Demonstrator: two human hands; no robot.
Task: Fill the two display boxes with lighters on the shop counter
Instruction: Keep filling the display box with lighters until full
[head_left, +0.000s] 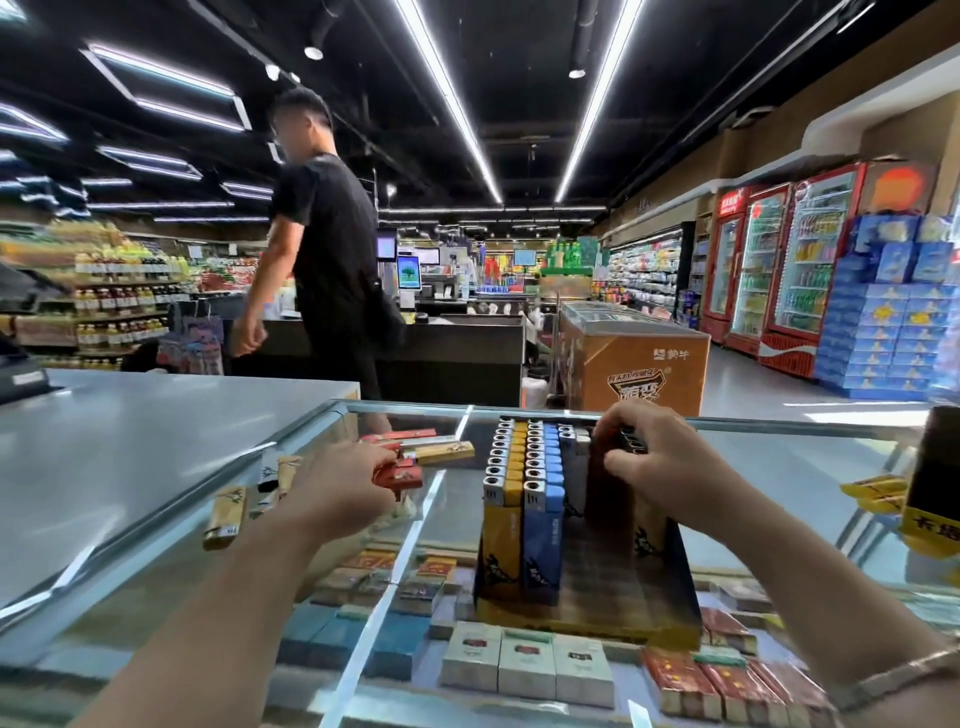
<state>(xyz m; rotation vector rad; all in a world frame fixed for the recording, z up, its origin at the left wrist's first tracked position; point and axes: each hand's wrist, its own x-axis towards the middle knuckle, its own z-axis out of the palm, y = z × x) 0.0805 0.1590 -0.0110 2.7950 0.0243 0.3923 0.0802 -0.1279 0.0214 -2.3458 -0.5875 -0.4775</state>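
Lighters (524, 467) fill our display box (587, 613) at centre; our right hand (649, 457) grips dark lighters (631, 439), our left hand (343, 483) pinches a red lighter (402, 475).

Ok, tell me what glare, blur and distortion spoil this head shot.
Head view: ceiling strip lights bow outward from wide-angle distortion; white glare streaks the glass counter; the right hand and left hand are slightly motion-blurred; the display box stays fairly sharp.

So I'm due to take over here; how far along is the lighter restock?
Done: yellow and blue rows stand in the display box. In hand: right hand sets dark lighters in; left hand grips red ones. Left: loose lighters on the counter; no second box visible.
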